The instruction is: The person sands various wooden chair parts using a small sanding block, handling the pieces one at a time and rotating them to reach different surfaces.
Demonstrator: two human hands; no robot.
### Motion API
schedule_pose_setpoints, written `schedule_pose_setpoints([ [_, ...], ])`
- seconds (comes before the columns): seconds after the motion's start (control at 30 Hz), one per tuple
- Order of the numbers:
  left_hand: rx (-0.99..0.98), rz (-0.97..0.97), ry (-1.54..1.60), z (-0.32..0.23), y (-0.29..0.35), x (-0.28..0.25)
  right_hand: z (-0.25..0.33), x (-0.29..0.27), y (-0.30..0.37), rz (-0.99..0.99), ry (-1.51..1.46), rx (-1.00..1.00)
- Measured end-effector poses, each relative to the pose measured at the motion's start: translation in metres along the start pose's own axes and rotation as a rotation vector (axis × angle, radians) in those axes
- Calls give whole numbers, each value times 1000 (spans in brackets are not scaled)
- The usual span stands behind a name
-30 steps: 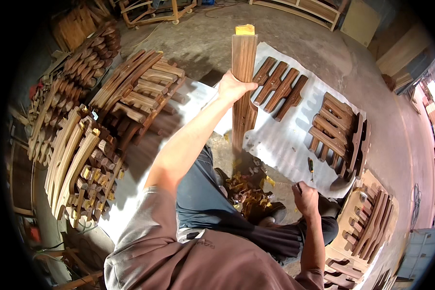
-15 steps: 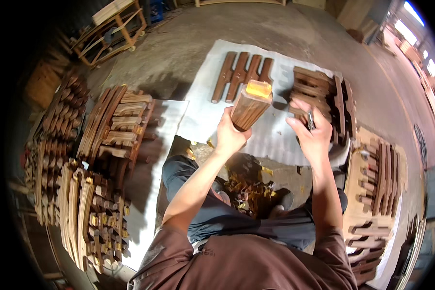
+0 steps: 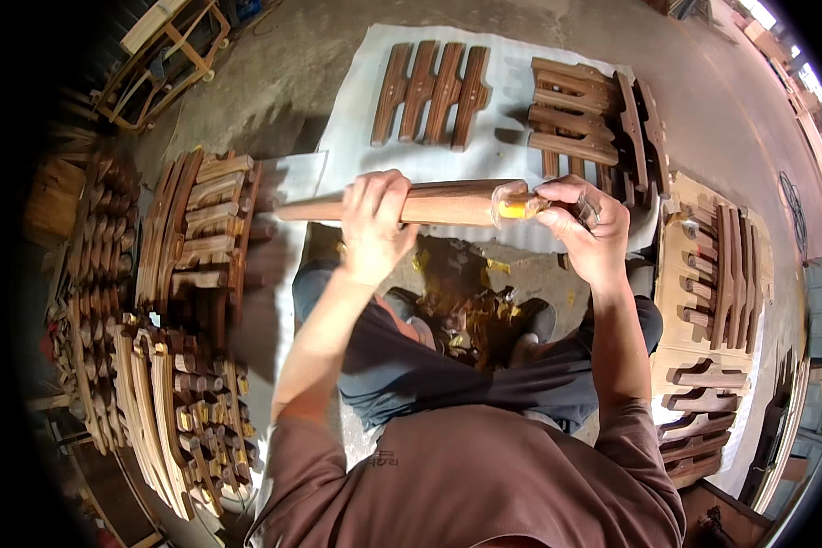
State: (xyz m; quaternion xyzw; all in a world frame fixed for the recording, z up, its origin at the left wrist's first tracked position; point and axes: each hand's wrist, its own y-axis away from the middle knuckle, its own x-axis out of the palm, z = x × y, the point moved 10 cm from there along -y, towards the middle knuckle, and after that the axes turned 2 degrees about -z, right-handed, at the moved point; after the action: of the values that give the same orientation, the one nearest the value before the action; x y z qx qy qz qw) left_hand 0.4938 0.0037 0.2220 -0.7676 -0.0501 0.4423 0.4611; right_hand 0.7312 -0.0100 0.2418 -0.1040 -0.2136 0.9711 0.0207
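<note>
The left hand [image 3: 374, 224] wraps around a dark wooden bar [image 3: 457, 203], fingers closed over its top, and the bar hangs roughly level in the air above the near edge of the white sheet [image 3: 347, 137] spread on the floor [image 3: 274, 78]. At the bar's right end, clear wrap [image 3: 504, 203] gathers around a yellow tip [image 3: 515, 209], where the right hand [image 3: 594, 224] pinches with thumb and fingertips; a metallic thing shows among those fingers, too small to make out. Handling this well probably calls for a firm left grip against twisting and a steady right pull along the bar's length, with any sharp edge turned away from wood and skin. Around this, on the left, stacked wooden parts [image 3: 221, 201] crowd close to the bar's left end in view, so swinging it that way looks risky. A heap of scraps [image 3: 461, 324] between the feet could snag footing. Four wooden slats [image 3: 422, 91] lie side by side near the sheet's far left corner, a slat stack [image 3: 571, 119] stands by its right edge, and cardboard [image 3: 671, 320] farther right carries more bars [image 3: 731, 274] along its right edge.
</note>
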Motion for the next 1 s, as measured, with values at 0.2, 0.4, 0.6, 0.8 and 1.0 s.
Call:
schedule_pose_setpoints([
  [0.2,172,56,-196,-11,31,-42,12,44,28,195,20,-248],
  [0.4,-32,348,-101,8,56,-26,-4,71,53,63,220,-346],
  [0.6,-219,780,-60,25,57,-20,-46,79,59,25,148,-60],
  [0.8,-281,765,-81,35,71,-2,-96,86,56,-17,-1,157],
  [1.0,-382,773,-147,41,90,3,-109,93,62,47,164,105],
])
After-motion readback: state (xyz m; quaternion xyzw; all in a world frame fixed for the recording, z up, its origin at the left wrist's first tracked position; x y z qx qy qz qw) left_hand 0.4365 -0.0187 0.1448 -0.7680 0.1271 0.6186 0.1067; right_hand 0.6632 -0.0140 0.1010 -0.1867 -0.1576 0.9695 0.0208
